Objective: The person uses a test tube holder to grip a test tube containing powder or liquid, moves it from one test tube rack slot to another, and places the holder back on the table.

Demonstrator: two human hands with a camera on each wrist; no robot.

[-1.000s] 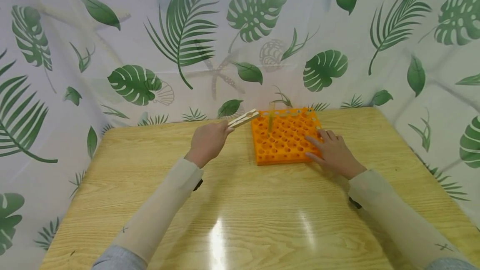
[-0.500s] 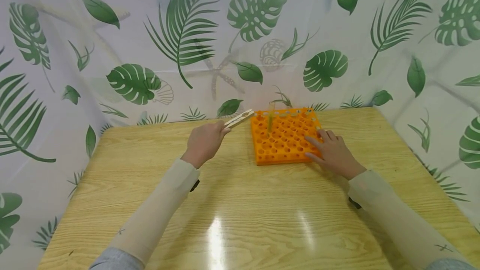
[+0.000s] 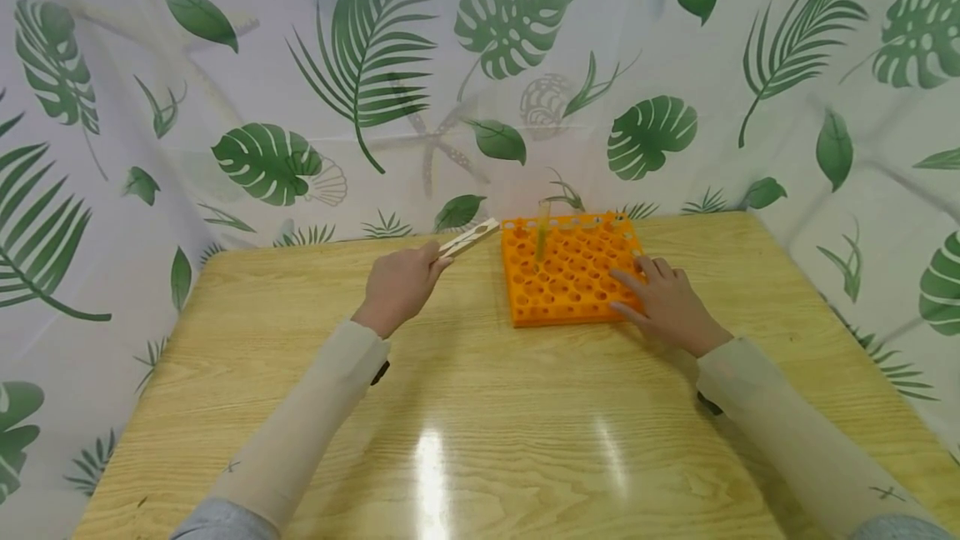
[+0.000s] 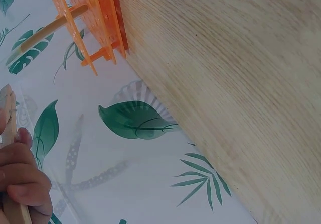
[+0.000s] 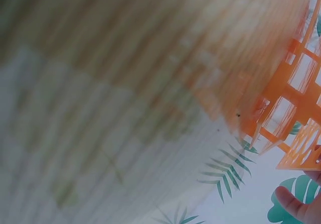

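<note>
In the head view my left hand grips a pale wooden test tube clamp by its handle. The tip of the clamp points up and right, just left of an orange test tube rack. One test tube with yellow contents stands upright in the rack, towards its back left, apart from the clamp. My right hand rests on the rack's right edge with fingers spread. The left wrist view shows curled fingers around the clamp. Only part of the right hand shows in its wrist view.
The rack sits on a wood-grain table near its back edge. Behind the table hangs a white cloth with green leaf prints, which also runs along both sides.
My left hand has drawn slightly left and back with the clamp, widening the gap to the test tube. The right hand and the rack look still.
</note>
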